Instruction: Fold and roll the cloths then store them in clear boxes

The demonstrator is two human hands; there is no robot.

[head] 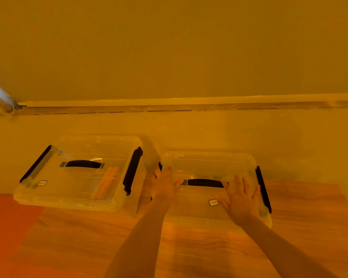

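Clear plastic box w/ black handle [211, 171] lies under both hands; I see left hand [164, 184] & right hand [242, 199] flat, fingers [237, 180] open, handle between them.

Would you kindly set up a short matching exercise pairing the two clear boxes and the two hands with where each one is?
Things:
1. left box
2. right box
3. left hand
4. right hand

Places:
A. flat on the lid beside the small label
B. holds orange rolls
C. under both hands
D. at the lid's left edge, by the handle end

Pairs: 1-B, 2-C, 3-D, 4-A
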